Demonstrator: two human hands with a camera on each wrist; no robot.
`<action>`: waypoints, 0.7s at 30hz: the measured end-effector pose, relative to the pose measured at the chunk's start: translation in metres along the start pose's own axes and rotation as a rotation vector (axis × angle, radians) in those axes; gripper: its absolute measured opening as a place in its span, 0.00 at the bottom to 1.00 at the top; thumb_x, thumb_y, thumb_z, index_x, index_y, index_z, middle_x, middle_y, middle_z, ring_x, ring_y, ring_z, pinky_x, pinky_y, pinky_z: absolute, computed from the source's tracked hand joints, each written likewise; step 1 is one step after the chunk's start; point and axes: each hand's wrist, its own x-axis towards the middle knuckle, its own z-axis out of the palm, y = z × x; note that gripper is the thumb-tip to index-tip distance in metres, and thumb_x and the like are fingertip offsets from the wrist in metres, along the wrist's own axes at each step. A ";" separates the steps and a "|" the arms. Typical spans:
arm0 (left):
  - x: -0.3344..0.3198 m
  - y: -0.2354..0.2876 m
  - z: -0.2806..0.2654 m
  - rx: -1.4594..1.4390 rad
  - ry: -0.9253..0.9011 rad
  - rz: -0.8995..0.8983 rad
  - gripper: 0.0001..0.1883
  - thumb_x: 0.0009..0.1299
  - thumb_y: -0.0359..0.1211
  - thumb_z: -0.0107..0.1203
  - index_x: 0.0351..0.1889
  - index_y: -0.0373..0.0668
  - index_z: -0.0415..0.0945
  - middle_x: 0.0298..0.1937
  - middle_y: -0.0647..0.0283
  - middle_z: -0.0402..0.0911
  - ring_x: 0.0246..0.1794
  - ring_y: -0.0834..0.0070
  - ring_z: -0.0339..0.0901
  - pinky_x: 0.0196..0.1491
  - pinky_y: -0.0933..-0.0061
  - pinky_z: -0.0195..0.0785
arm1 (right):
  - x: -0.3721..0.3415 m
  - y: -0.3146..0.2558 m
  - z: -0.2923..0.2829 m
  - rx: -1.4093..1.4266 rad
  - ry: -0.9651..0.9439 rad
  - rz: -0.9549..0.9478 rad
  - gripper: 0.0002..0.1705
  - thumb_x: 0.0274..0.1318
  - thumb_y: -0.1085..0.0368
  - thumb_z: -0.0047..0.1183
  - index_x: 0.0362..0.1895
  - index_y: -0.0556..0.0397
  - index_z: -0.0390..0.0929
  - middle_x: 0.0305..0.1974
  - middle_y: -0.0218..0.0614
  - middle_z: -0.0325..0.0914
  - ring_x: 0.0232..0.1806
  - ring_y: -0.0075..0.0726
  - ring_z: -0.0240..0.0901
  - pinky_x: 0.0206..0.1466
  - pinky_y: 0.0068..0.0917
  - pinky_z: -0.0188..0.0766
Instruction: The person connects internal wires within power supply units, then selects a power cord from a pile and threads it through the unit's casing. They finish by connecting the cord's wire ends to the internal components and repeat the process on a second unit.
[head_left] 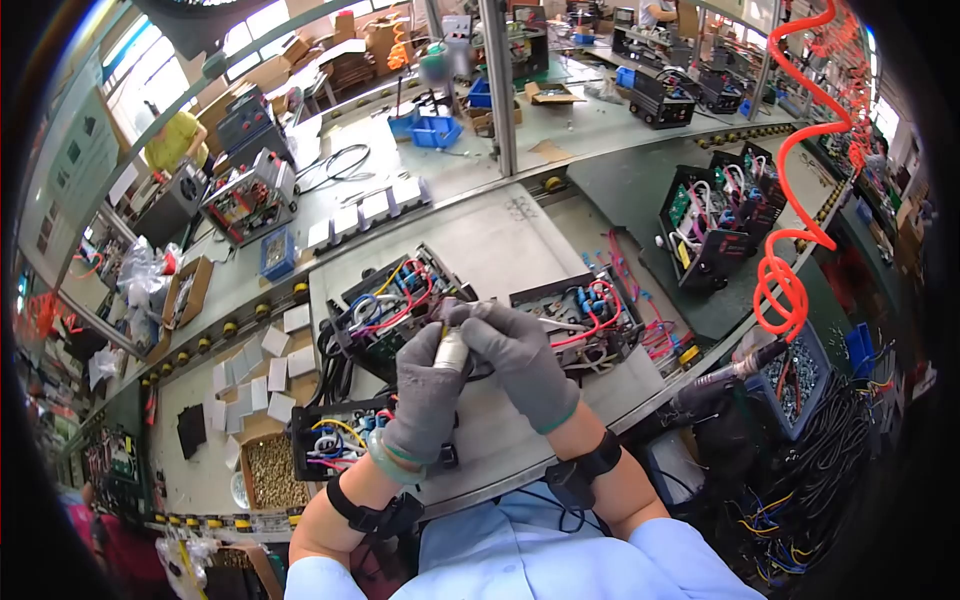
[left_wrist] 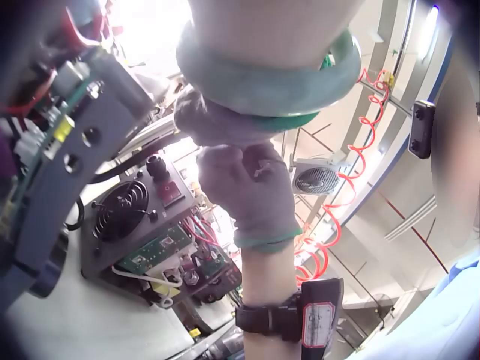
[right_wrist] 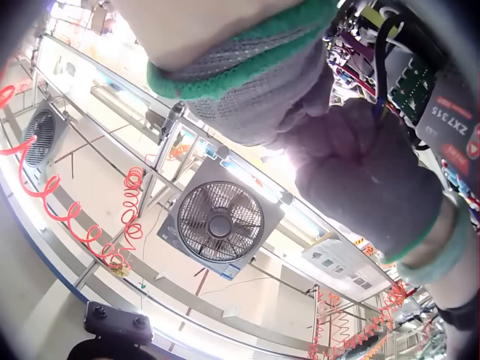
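Note:
Both hands wear grey knit gloves and meet in front of the body, over the welding machine units on the bench. My left hand (head_left: 425,395) grips a short whitish cylinder (head_left: 452,352), held upright between thumb and fingers. At the cylinder's upper end the curled fingers of my right hand (head_left: 518,358) pinch; the fingertips hide that end. Beyond the hands sits an open machine unit (head_left: 385,310) with red and blue wires. Another open unit (head_left: 590,310) lies to the right, and a third (head_left: 335,440) is beside the left forearm. In both wrist views the gloves hide the cylinder.
White blocks (head_left: 255,370) and a box of small brass-coloured parts (head_left: 272,470) are at the left. A red coiled hose (head_left: 785,290) hangs at the right with a power screwdriver (head_left: 730,375) near its end. More units (head_left: 720,215) stand on the green mat.

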 end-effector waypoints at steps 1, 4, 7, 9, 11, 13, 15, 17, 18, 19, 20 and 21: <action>0.001 -0.005 -0.002 0.006 -0.030 0.047 0.07 0.76 0.31 0.50 0.38 0.40 0.77 0.25 0.76 0.72 0.23 0.90 0.64 0.24 0.82 0.56 | -0.002 -0.001 0.002 -0.016 0.027 -0.037 0.11 0.65 0.61 0.58 0.42 0.55 0.85 0.35 0.27 0.80 0.33 0.14 0.74 0.34 0.15 0.71; -0.004 -0.005 0.000 0.022 -0.032 0.022 0.09 0.78 0.38 0.50 0.38 0.46 0.75 0.24 0.80 0.67 0.21 0.92 0.58 0.23 0.84 0.48 | -0.002 0.002 0.010 0.014 0.116 -0.067 0.10 0.63 0.62 0.60 0.38 0.57 0.83 0.32 0.28 0.80 0.30 0.15 0.74 0.31 0.16 0.72; -0.006 -0.008 0.003 0.008 -0.009 0.021 0.09 0.78 0.38 0.50 0.36 0.46 0.74 0.23 0.79 0.67 0.20 0.91 0.59 0.23 0.83 0.48 | 0.002 0.005 0.013 0.063 0.203 -0.071 0.12 0.59 0.62 0.65 0.31 0.57 0.80 0.28 0.29 0.79 0.27 0.16 0.73 0.28 0.16 0.71; -0.008 -0.010 0.004 0.032 -0.011 0.008 0.09 0.78 0.38 0.51 0.36 0.46 0.74 0.22 0.79 0.66 0.20 0.91 0.58 0.22 0.83 0.47 | 0.004 0.003 0.010 -0.018 0.215 -0.026 0.13 0.58 0.62 0.66 0.28 0.56 0.79 0.28 0.29 0.79 0.27 0.15 0.72 0.27 0.16 0.70; -0.009 -0.010 0.002 0.018 -0.022 0.007 0.08 0.78 0.37 0.50 0.37 0.46 0.74 0.23 0.78 0.66 0.20 0.91 0.58 0.22 0.83 0.47 | 0.005 0.005 0.008 -0.031 0.186 -0.039 0.12 0.59 0.62 0.66 0.29 0.57 0.80 0.28 0.29 0.79 0.27 0.15 0.72 0.28 0.16 0.70; -0.010 -0.006 -0.006 -0.030 -0.084 -0.095 0.09 0.78 0.35 0.49 0.44 0.38 0.76 0.34 0.71 0.74 0.34 0.87 0.68 0.36 0.81 0.65 | 0.004 0.000 0.005 -0.046 0.153 -0.052 0.12 0.59 0.62 0.66 0.30 0.57 0.80 0.28 0.28 0.78 0.27 0.15 0.72 0.28 0.15 0.69; -0.013 0.004 -0.012 -0.025 -0.143 -0.089 0.10 0.79 0.35 0.48 0.45 0.38 0.76 0.34 0.71 0.74 0.33 0.87 0.67 0.36 0.81 0.65 | -0.001 -0.012 -0.002 -0.176 0.008 -0.035 0.12 0.61 0.62 0.64 0.33 0.59 0.82 0.29 0.28 0.78 0.28 0.15 0.72 0.30 0.15 0.69; -0.014 0.009 -0.014 -0.021 -0.197 -0.089 0.11 0.79 0.36 0.47 0.45 0.38 0.75 0.34 0.71 0.73 0.33 0.87 0.66 0.36 0.81 0.64 | 0.004 -0.002 -0.013 -0.214 -0.043 -0.145 0.12 0.63 0.62 0.62 0.35 0.61 0.83 0.30 0.26 0.78 0.28 0.15 0.71 0.31 0.16 0.69; -0.011 0.012 -0.014 0.028 -0.226 -0.069 0.12 0.79 0.36 0.46 0.46 0.38 0.75 0.33 0.72 0.72 0.32 0.86 0.65 0.36 0.81 0.63 | 0.006 -0.006 -0.016 -0.414 -0.064 -0.281 0.12 0.63 0.62 0.62 0.37 0.61 0.83 0.32 0.27 0.79 0.29 0.15 0.71 0.32 0.17 0.70; -0.009 0.014 -0.014 0.076 -0.256 -0.048 0.12 0.80 0.37 0.45 0.46 0.38 0.75 0.32 0.72 0.71 0.31 0.86 0.64 0.36 0.80 0.62 | 0.007 -0.011 -0.018 -0.614 -0.086 -0.420 0.12 0.64 0.62 0.61 0.40 0.61 0.83 0.33 0.28 0.80 0.30 0.15 0.72 0.33 0.17 0.71; -0.006 0.015 -0.015 0.085 -0.266 -0.031 0.12 0.79 0.36 0.45 0.46 0.37 0.75 0.31 0.72 0.69 0.31 0.85 0.63 0.35 0.80 0.61 | 0.005 -0.019 -0.016 -0.621 -0.092 -0.420 0.12 0.64 0.62 0.61 0.40 0.61 0.83 0.33 0.28 0.80 0.30 0.15 0.72 0.33 0.17 0.71; -0.003 0.017 -0.017 0.079 -0.263 -0.026 0.12 0.79 0.36 0.45 0.46 0.37 0.75 0.31 0.72 0.69 0.31 0.85 0.63 0.35 0.80 0.61 | 0.000 -0.031 -0.012 -0.507 -0.086 -0.297 0.12 0.63 0.63 0.61 0.44 0.60 0.83 0.34 0.30 0.81 0.31 0.16 0.72 0.35 0.19 0.73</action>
